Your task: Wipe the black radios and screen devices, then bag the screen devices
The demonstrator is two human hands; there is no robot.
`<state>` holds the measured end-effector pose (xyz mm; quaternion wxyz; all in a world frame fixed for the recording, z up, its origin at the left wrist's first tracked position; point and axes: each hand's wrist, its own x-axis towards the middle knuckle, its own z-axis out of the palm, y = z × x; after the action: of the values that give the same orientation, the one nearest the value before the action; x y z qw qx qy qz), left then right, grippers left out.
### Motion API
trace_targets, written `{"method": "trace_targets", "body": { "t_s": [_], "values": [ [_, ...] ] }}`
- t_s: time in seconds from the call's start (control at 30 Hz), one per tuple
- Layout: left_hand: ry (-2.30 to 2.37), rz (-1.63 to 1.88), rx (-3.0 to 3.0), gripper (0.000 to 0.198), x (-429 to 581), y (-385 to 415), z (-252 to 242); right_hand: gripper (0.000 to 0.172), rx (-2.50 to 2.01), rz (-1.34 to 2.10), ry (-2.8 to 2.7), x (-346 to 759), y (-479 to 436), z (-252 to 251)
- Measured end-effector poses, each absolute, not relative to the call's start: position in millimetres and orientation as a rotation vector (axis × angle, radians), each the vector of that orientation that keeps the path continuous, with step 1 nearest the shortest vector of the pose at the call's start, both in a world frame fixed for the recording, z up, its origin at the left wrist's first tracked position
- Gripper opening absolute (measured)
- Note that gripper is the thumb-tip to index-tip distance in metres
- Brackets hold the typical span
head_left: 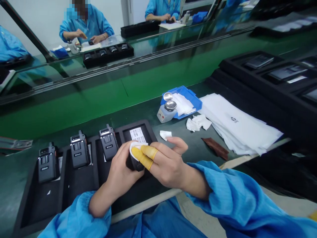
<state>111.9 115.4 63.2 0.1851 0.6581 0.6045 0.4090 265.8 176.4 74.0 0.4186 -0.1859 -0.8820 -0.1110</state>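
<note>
My left hand [123, 168] is wrapped round a small black radio [135, 164], mostly hidden by both hands. My right hand [165, 162], with yellow finger cots on two fingers, presses a white wipe [135, 146] against the radio's top. Both hands hover over a black foam tray [74, 185] near the bench's front edge. Three more black radios [79, 149] stand upright in the tray's slots to the left. One slot behind my hands shows a white label [137, 134].
A blue bin [192, 97] of white wipes and a solvent dispenser [167, 111] sit beyond. Crumpled wipes [198, 123], a stack of white bags [237, 125] and a brown strip [215, 148] lie right. Black trays [272, 76] fill the far right. Two people work across the green conveyor [99, 99].
</note>
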Motion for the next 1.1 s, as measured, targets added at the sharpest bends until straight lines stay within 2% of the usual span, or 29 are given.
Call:
{"method": "trace_targets", "body": {
  "t_s": [0.53, 0.8, 1.0, 1.1],
  "values": [
    [1.833, 1.125, 1.869, 0.048, 113.7, 113.7, 65.7, 0.031, -0.681, -0.323, -2.117, 264.7, 188.7, 66.4],
    [1.806, 1.107, 1.888, 0.045, 115.0, 115.6, 67.1, 0.028, -0.538, -0.216, -2.155, 258.1, 185.0, 74.3],
    [1.859, 1.038, 1.906, 0.053, 114.5, 115.2, 68.5, 0.030, -0.771, -0.293, -2.164, 275.6, 211.1, 49.3],
    [1.927, 0.971, 1.830, 0.068, 110.1, 128.3, 74.7, 0.036, -0.852, -0.282, -2.073, 284.9, 219.7, 34.5]
  ]
}}
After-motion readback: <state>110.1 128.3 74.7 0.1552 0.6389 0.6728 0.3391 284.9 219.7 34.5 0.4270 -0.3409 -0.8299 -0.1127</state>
